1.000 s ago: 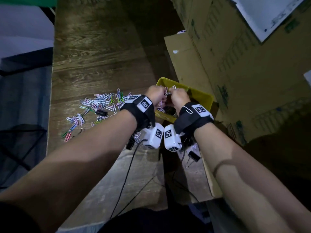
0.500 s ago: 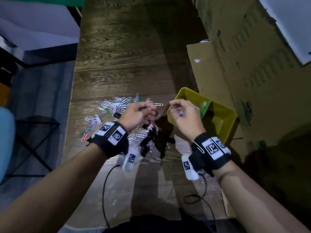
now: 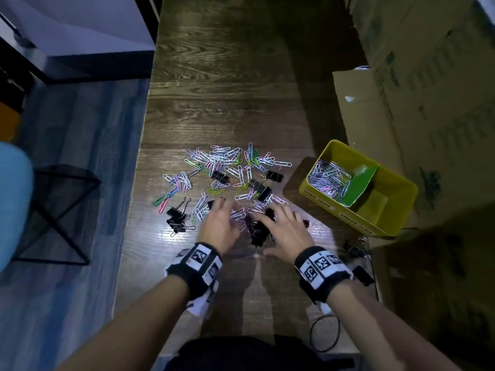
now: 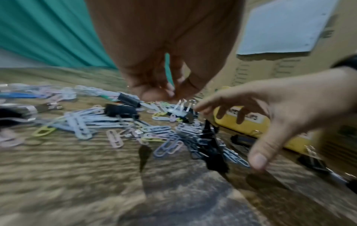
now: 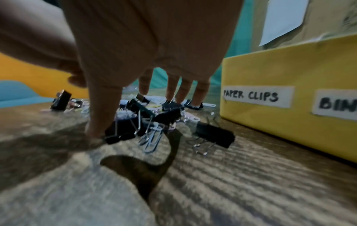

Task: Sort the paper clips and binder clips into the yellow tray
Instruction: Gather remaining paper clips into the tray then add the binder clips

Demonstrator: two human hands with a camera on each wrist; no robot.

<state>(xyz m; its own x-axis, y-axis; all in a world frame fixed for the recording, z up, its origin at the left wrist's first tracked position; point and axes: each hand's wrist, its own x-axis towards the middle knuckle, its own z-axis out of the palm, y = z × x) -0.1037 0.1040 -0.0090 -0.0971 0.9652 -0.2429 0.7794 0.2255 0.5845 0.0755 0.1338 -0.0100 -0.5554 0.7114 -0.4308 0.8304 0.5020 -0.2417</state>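
Note:
Coloured paper clips (image 3: 227, 167) lie scattered on the wooden table, with black binder clips (image 3: 176, 218) among them. The yellow tray (image 3: 345, 212) stands at the right. Its left compartment holds paper clips (image 3: 326, 178), and a green divider (image 3: 359, 183) leans in the middle. Its front wall (image 5: 289, 68) carries the labels "PAPER CLIPS" (image 5: 251, 96) and a cut-off "BIN". My left hand (image 3: 218, 220) hangs over the near clips, fingertips (image 4: 170, 91) pointing down and holding nothing I can see. My right hand (image 3: 281, 223) is spread over a heap of binder clips (image 5: 214, 134), its thumb on the table.
Tall cardboard boxes (image 3: 428, 103) wall off the right side behind the tray. More binder clips (image 3: 353, 247) lie right of my right wrist. A black cable (image 3: 324, 333) loops near the front edge. The table's left edge drops to a floor with a black frame (image 3: 53, 210).
Both hands left the tray, moving left and towards me, and came down onto the near part of the pile. Their fingers, curled a moment ago, are now spread.

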